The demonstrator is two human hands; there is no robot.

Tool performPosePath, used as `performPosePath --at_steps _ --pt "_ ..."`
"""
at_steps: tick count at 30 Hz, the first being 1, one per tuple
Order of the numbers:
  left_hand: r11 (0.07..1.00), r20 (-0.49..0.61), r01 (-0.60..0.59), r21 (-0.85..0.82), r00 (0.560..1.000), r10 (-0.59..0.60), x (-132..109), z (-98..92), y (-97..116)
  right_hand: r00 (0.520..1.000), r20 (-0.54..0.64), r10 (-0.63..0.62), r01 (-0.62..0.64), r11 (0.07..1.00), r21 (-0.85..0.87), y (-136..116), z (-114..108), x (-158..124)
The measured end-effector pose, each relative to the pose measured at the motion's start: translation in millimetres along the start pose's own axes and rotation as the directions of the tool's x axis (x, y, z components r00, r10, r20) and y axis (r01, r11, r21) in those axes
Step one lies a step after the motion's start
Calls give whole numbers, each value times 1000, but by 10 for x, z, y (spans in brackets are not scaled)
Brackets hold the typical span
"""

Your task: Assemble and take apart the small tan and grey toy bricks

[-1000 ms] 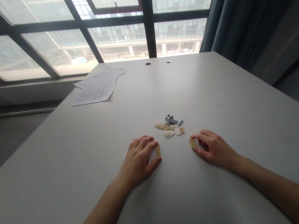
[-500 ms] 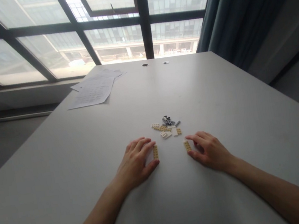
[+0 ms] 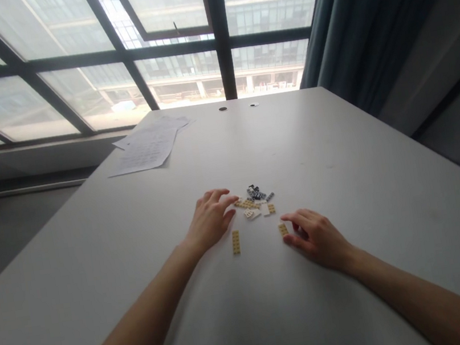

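My left hand point(image 3: 213, 216) is open, thumb and fingers apart, at the left edge of a small pile of building bricks point(image 3: 250, 204). Tan, white, grey and black pieces make up the pile. Just below that hand, a long tan studded plate point(image 3: 236, 242) lies by itself on the table. My right hand point(image 3: 315, 236) rests on the tabletop with index finger and thumb at the two ends of a shorter tan studded plate point(image 3: 283, 229). Its other fingers are curled and partly hidden.
The white table point(image 3: 362, 302) reaches back to the windows. Printed papers point(image 3: 144, 150) lie at its far left. Two round fittings, one dark point(image 3: 223, 109) and one white-rimmed point(image 3: 254, 105), sit near the far edge. A dark curtain point(image 3: 336, 47) hangs at the right.
My left hand has let go of the long tan plate and moved forward to the pile. My right hand stays at the shorter tan plate. The camera view has tilted slightly upward.
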State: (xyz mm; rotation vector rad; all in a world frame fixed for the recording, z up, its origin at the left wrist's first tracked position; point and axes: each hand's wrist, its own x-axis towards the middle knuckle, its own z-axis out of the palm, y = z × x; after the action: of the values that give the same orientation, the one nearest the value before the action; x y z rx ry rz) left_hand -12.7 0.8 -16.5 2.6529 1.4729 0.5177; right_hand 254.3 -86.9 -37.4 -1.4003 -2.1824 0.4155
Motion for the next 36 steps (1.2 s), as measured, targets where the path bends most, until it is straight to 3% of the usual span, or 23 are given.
performPosePath --at_steps 6,10,14,28,36 --pt "980 -16 -151 128 988 154 100 125 31 1000 -13 22 -21 996 87 14 -8 6" --pt "976 -66 -157 149 983 168 90 139 53 999 -23 41 -39 993 112 17 -8 19" --pt "970 -16 -198 142 979 203 132 120 48 999 -22 43 -40 992 119 2 -10 15" --pt "980 28 -167 106 986 165 175 92 -59 999 -35 34 -29 993 119 16 3 13" --pt "978 6 -169 126 986 169 58 41 -110 999 -41 26 -21 992 121 18 4 14"
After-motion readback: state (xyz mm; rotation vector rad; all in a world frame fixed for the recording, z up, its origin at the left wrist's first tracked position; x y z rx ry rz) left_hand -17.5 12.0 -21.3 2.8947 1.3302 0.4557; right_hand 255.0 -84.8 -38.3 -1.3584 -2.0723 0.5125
